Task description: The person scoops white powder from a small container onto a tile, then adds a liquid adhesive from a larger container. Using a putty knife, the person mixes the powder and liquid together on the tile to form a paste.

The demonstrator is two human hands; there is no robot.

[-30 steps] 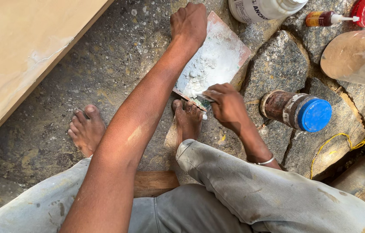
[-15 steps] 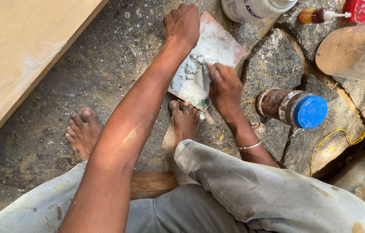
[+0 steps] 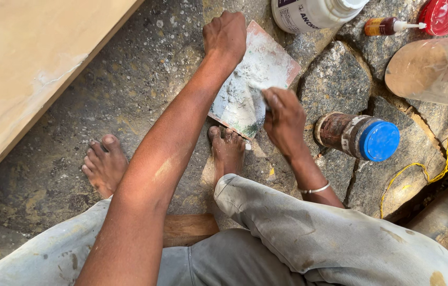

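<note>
My left hand (image 3: 226, 35) rests as a closed fist on the upper left edge of a square tile (image 3: 276, 63) smeared with white putty, pinning it to the stone ground. My right hand (image 3: 283, 117) grips a small putty knife (image 3: 258, 95) whose blade lies on the white paste in the tile's middle. Most of the tool is hidden under my fingers. My bare feet stand just below the tile, the right foot (image 3: 227, 151) touching its lower corner.
A pale wooden board (image 3: 17, 74) lies at the left. A rusty can with a blue lid (image 3: 362, 137) lies right of the tile. A white plastic jar (image 3: 314, 13), small glue bottle (image 3: 391, 25), red lid (image 3: 446, 13) and clear jar (image 3: 436, 71) sit at top right. Yellow string (image 3: 420, 169) trails nearby.
My right hand slid up from the tile's lower edge onto its middle, dragging the putty knife through the paste. My left fist stayed on the tile's edge.
</note>
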